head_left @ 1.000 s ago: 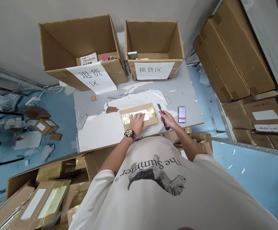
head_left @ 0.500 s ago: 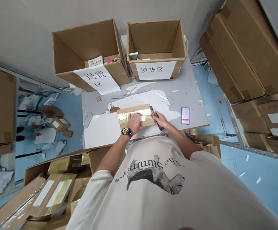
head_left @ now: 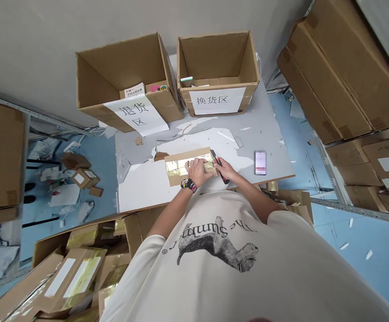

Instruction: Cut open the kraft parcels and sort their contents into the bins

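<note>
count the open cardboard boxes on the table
2. The left box stands at the far edge of the table, with a book inside; the right box stands beside it.

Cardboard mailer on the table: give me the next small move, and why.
Probably slit the tape with the utility knife: your right hand holds it at the taped end of the cardboard mailer, and your left hand pins the mailer down.
</note>
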Tool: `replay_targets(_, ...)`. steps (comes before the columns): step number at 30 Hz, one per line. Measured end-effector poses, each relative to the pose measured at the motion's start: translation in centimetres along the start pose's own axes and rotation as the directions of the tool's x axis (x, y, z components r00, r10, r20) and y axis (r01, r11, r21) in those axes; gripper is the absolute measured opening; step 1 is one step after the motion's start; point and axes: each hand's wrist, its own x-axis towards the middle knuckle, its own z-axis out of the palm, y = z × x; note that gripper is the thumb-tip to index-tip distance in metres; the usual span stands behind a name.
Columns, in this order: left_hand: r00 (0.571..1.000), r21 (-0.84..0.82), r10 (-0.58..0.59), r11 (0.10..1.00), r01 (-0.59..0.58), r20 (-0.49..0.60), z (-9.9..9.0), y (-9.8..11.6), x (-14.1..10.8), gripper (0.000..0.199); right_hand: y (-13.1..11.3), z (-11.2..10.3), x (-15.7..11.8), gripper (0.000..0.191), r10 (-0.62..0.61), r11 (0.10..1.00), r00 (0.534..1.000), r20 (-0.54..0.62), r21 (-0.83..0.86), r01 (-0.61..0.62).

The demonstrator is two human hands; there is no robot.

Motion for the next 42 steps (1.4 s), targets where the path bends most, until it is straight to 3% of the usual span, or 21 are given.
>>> replay_targets(3,0.998,0.012,0.010,1.000,-0.011,0.068,-0.4,-0.3,0.3,0.074,-0.1,-1.0,-0.3,0.013,0.007,1.000,0.999,0.045,0.000,-0.007)
replay_targets(8,0.985,0.033,0.067,0.997,-0.073,0.160,-1.4,-0.6,0.4,0.091,-1.0,-3.7,-1.3,0.036,0.010,0.998,0.999,0.042,-0.066,-0.007)
replay_targets(13,0.990,0.078,0.072,0.994,-0.082,0.122,-1.8,-0.3,-0.1,0.087,-2.3,-7.0,-3.2,0.058,-0.019,0.987,0.993,0.116,-0.159,0.037)
replay_targets(17,0.992,0.119,0.085,0.988,-0.095,0.090,-1.8,0.1,-0.4,0.080,-3.1,-8.7,-4.5,0.052,-0.008,0.965,0.977,0.213,-0.256,0.064)
replay_targets(24,0.993,0.169,0.092,0.980,-0.103,0.070,-1.4,-0.1,-0.4,0.080,-3.9,-8.2,-4.3,0.029,0.077,0.936,0.950,0.303,-0.351,0.036)
replay_targets(31,0.991,0.192,0.078,0.976,-0.098,0.110,-2.4,0.5,-0.2,0.080,-5.1,-8.3,-3.8,0.011,0.082,0.908,0.946,0.314,-0.415,0.059)
replay_targets(35,0.989,0.178,0.083,0.979,-0.104,0.119,-2.8,0.7,-0.1,0.081,-5.0,-8.8,-3.6,0.006,0.069,0.929,0.934,0.351,-0.365,0.068)
replay_targets(42,0.987,0.144,0.077,0.985,-0.097,0.138,-3.1,0.9,0.1,0.082,-5.2,-7.5,-2.3,0.001,0.075,0.922,0.929,0.361,-0.381,0.073)
